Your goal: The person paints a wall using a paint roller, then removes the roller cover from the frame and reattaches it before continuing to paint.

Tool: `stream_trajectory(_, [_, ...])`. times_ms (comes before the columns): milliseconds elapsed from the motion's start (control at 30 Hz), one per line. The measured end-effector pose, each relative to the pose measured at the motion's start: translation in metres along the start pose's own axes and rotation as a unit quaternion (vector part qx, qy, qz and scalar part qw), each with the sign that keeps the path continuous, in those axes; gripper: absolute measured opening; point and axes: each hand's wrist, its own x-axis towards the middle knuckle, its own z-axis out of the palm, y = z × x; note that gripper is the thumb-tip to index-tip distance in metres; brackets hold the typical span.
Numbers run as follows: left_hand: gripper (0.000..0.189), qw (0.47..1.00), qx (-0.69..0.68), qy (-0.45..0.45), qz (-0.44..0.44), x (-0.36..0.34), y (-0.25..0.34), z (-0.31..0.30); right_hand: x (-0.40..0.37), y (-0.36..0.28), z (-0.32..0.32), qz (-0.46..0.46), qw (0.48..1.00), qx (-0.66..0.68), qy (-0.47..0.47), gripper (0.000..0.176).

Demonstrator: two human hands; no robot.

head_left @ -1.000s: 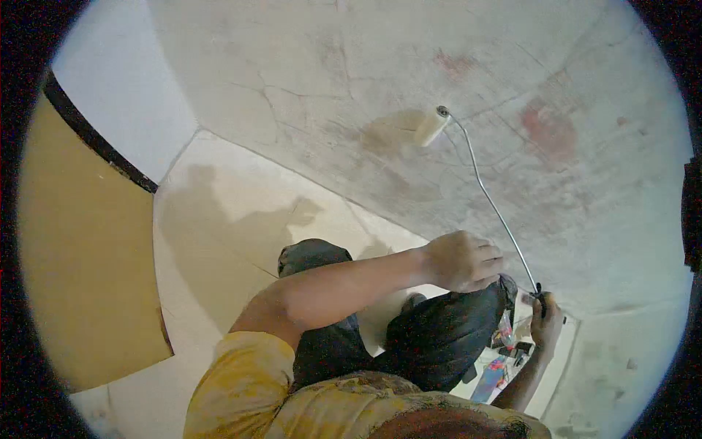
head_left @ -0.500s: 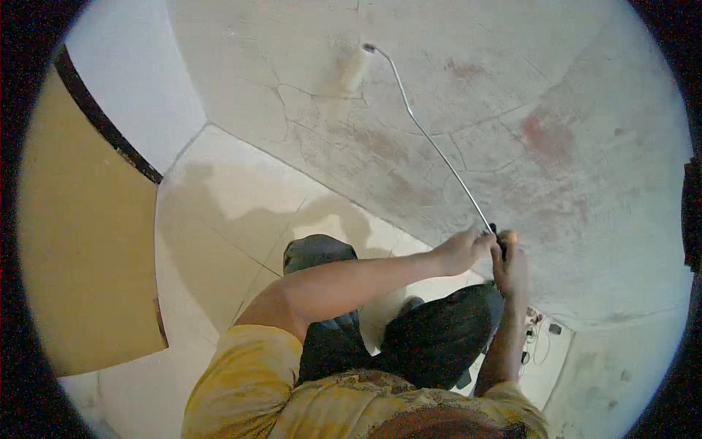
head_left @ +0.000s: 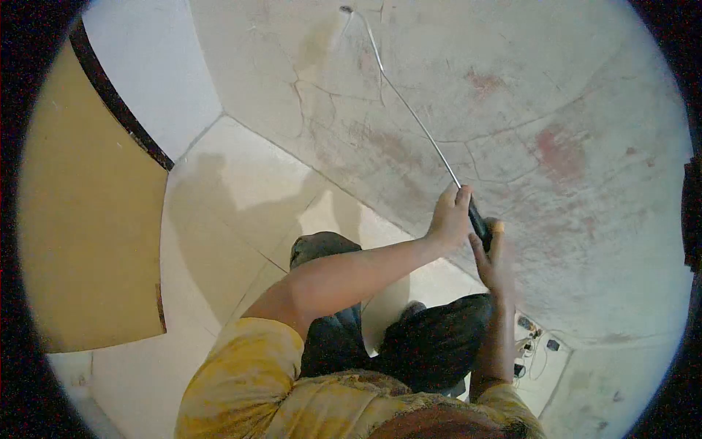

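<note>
A paint roller with a long bent metal rod (head_left: 417, 123) reaches up across the stained wall (head_left: 526, 95). Its pale roller sleeve (head_left: 344, 28) is against the wall near the top of the view, faint and blurred. My left hand (head_left: 447, 218) is closed at the upper end of the black handle (head_left: 478, 218), where the rod begins. Lower down, my right hand (head_left: 496, 265) grips the bottom end of that handle, its fingers partly hidden.
Tiled floor (head_left: 248, 227) meets the cracked wall along a slanting edge. To the left are a tan panel (head_left: 95, 212) with a dark edge strip and a white wall (head_left: 153, 66). Cables and small dark items (head_left: 537, 344) lie on the floor at lower right. My bent knees (head_left: 439, 329) are below.
The roller has moved up the wall and slightly left. Both hands have gone up and left with it, and more of the black handle now shows between them.
</note>
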Motion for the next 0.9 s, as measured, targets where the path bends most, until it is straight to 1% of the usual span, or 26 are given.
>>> stream_trajectory(33, [0.035, 0.998, 0.022, 0.038, 0.037, -0.001, -0.002, 0.001, -0.002, 0.006, 0.011, -0.005, 0.999, 0.05, -0.005, 0.034])
stream_trajectory(67, [0.035, 0.998, 0.016, 0.035, 0.043, -0.001, -0.003, 0.001, -0.003, 0.01, 0.019, -0.011, 0.995, 0.101, -0.01, 0.034])
stream_trajectory(100, [0.035, 0.998, 0.011, 0.033, 0.048, -0.001, -0.004, 0.002, -0.004, 0.008, 0.027, -0.039, 0.989, 0.143, 0.007, 0.031])
stream_trajectory(133, [0.035, 0.998, 0.005, 0.031, 0.054, 0.0, -0.003, 0.0, -0.008, 0.01, 0.04, -0.03, 0.992, 0.124, 0.024, 0.031])
stream_trajectory(200, [0.037, 0.998, -0.022, -0.044, 0.028, -0.004, 0.002, -0.002, -0.014, 0.014, 0.052, -0.035, 0.972, 0.232, 0.01, 0.04])
stream_trajectory(267, [0.039, 0.993, -0.039, -0.113, 0.015, -0.008, 0.01, -0.004, -0.016, 0.022, 0.071, -0.039, 0.946, 0.321, 0.025, 0.046])
stream_trajectory(333, [0.041, 0.983, -0.046, -0.175, 0.018, -0.009, 0.016, -0.007, -0.015, 0.019, 0.074, -0.06, 0.936, 0.347, 0.03, 0.051])
stream_trajectory(367, [0.043, 0.983, -0.078, -0.165, 0.033, -0.007, 0.013, -0.004, -0.014, 0.018, 0.072, -0.077, 0.941, 0.328, 0.028, 0.053])
stream_trajectory(400, [0.044, 0.987, -0.078, -0.137, 0.021, -0.003, 0.014, -0.005, -0.013, 0.013, 0.068, -0.093, 0.946, 0.311, 0.026, 0.054])
stream_trajectory(467, [0.046, 0.994, -0.079, -0.078, 0.001, 0.003, 0.018, -0.008, -0.013, 0.008, 0.047, -0.079, 0.971, 0.223, -0.041, 0.052])
stream_trajectory(500, [0.047, 0.997, -0.047, -0.05, 0.024, 0.013, 0.012, -0.011, -0.012, 0.011, 0.039, -0.073, 0.978, 0.179, -0.075, 0.052])
stream_trajectory(567, [0.049, 0.997, 0.019, 0.01, 0.073, 0.045, -0.003, -0.021, -0.012, 0.031, 0.041, -0.051, 0.974, 0.216, -0.051, 0.051])
stream_trajectory(633, [0.049, 0.997, 0.046, 0.018, 0.054, 0.049, 0.019, -0.037, -0.015, 0.051, 0.053, -0.023, 0.969, 0.246, -0.026, 0.049])
stream_trajectory(667, [0.05, 0.997, 0.06, 0.022, 0.044, 0.05, 0.028, -0.044, -0.018, 0.058, 0.058, -0.01, 0.971, 0.231, -0.056, 0.05])
stream_trajectory(733, [0.048, 0.999, 0.013, 0.027, 0.04, 0.057, 0.028, -0.046, -0.025, 0.051, 0.05, 0.02, 0.973, 0.2, -0.117, 0.05])
stream_trajectory(767, [0.047, 0.999, -0.011, 0.028, 0.036, 0.06, 0.026, -0.045, -0.027, 0.046, 0.045, -0.007, 0.978, 0.138, -0.159, 0.049])
stream_trajectory(833, [0.048, 0.996, -0.013, 0.043, 0.072, 0.058, 0.019, -0.039, -0.03, 0.05, 0.059, -0.001, 0.96, 0.115, -0.257, 0.047])
stream_trajectory(867, [0.049, 0.995, -0.013, 0.049, 0.091, 0.05, 0.013, -0.025, -0.035, 0.059, 0.062, 0.0, 0.947, 0.104, -0.302, 0.047])
stream_trajectory(900, [0.047, 0.997, -0.006, 0.03, 0.073, 0.051, -0.011, -0.019, -0.035, 0.056, 0.061, 0.015, 0.933, 0.07, -0.351, 0.05])
